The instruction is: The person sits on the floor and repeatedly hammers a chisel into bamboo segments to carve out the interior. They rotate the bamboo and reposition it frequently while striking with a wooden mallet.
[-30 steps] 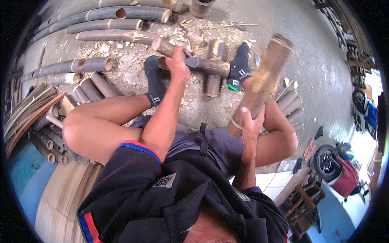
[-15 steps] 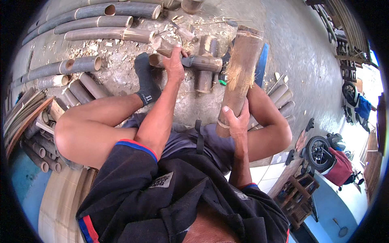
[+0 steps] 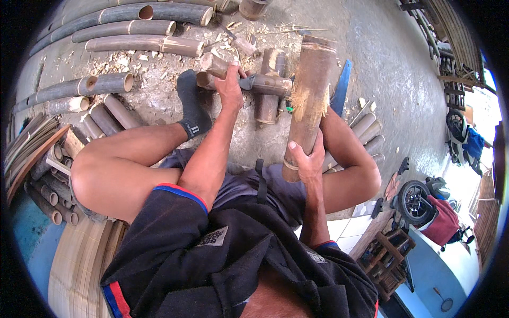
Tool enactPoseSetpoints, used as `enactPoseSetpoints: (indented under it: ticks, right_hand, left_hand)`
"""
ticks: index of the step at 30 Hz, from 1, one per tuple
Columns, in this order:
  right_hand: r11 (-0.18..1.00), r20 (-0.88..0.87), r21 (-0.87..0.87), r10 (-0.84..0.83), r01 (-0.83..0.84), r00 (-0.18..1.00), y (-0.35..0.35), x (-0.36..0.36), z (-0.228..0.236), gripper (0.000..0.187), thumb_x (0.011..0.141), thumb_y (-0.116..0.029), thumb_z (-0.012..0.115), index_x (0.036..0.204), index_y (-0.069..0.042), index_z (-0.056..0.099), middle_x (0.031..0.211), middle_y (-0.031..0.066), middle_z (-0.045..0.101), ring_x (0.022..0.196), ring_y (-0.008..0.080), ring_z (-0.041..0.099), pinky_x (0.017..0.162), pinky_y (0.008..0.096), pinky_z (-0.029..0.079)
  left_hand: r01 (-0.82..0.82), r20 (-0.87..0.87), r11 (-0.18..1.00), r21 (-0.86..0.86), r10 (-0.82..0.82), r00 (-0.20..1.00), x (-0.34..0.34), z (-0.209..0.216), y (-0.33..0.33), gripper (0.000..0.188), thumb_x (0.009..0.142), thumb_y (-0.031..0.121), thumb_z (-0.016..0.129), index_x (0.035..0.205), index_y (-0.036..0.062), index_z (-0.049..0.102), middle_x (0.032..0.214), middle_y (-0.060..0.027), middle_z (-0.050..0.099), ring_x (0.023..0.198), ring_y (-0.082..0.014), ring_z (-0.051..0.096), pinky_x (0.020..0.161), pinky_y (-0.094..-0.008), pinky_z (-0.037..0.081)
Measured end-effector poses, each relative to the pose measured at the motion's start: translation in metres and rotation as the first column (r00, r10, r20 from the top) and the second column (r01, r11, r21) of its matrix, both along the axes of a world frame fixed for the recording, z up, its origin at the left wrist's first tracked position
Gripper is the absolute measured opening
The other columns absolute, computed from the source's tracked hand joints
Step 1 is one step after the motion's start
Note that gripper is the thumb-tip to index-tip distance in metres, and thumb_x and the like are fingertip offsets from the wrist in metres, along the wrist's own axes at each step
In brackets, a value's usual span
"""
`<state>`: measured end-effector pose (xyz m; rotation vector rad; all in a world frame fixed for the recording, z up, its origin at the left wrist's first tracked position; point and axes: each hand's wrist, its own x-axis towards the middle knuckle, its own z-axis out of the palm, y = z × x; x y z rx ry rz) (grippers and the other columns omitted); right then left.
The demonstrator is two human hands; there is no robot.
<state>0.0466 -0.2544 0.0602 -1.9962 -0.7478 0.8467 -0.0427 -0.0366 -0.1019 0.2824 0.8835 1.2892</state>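
Observation:
My right hand (image 3: 308,156) is wrapped round the lower end of a thick brown bamboo tube (image 3: 310,85), which stands tilted up between my knees. Pale, frayed fibres stick out around a rough patch on its middle. My left hand (image 3: 230,87) closes round a shorter bamboo tube (image 3: 273,85) lying sideways, with a dark grey band beside my fingers. Its right end meets or nearly meets the frayed patch; I cannot tell which. Under it runs an upright bamboo piece (image 3: 267,108) on the floor. Another short bamboo piece (image 3: 213,64) sits just beyond my left hand.
Long bamboo poles (image 3: 124,28) lie at the far left, with wood chips (image 3: 114,64) scattered near them. A blue flat blade-like thing (image 3: 342,87) rests beyond my right knee, near short tubes (image 3: 366,127). Bamboo strips (image 3: 32,140) are heaped left; a wheel (image 3: 415,201) stands right.
The thick tube in my right hand has turned, so its frayed patch faces more toward me, and its top has shifted slightly left. My left hand has barely moved.

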Motion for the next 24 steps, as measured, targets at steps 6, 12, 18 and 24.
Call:
enactPoseSetpoints:
  ticks: [6,12,18,24]
  right_hand:
    - [0.997,0.104,-0.031,0.069,-0.066,0.992,0.009,0.004,0.004,0.084,0.079,-0.026,0.080,0.149,0.000,0.040,0.124,0.0227,0.066,0.114,0.0313,0.065,0.102,0.0413,0.049]
    - [0.930,0.401,-0.082,0.360,-0.358,0.842,0.087,0.022,0.048,0.095,0.077,-0.032,0.080,0.154,-0.003,0.032,0.126,0.0302,0.065,0.113,0.0435,0.068,0.097,0.0473,0.053]
    - [0.616,0.705,0.501,0.116,-0.608,0.699,0.240,-0.050,0.161,0.063,0.090,-0.040,0.070,0.137,0.000,0.055,0.111,0.0220,0.072,0.094,0.0354,0.071,0.088,0.0461,0.058]
    - [0.386,0.520,-0.736,0.849,-0.556,-0.098,0.227,-0.008,0.096,0.087,0.073,-0.048,0.078,0.146,-0.013,0.047,0.093,0.0241,0.071,0.082,0.0363,0.075,0.070,0.0487,0.062]
  left_hand:
    - [-0.001,-0.035,1.000,-0.005,0.001,0.999,0.000,-0.004,-0.005,0.017,0.094,0.013,0.064,0.087,0.0035,0.052,0.075,-0.0067,0.055,0.065,-0.0172,0.056,0.073,-0.0432,0.062]
    - [0.021,-0.221,0.994,0.106,0.003,0.975,0.000,-0.005,-0.009,0.024,0.093,0.010,0.064,0.071,0.0033,0.056,0.067,-0.0025,0.058,0.064,-0.0144,0.060,0.069,-0.0356,0.057]
    - [0.033,-0.229,0.995,0.092,-0.011,0.973,-0.004,-0.001,-0.007,0.024,0.093,0.011,0.063,0.071,0.0034,0.057,0.066,-0.0021,0.060,0.064,-0.0143,0.061,0.069,-0.0329,0.053]
    - [-0.034,-0.481,0.938,0.345,0.207,0.852,0.001,-0.035,-0.012,0.020,0.095,0.017,0.067,0.088,0.0004,0.059,0.079,-0.0039,0.065,0.072,-0.0148,0.062,0.076,-0.0335,0.052]
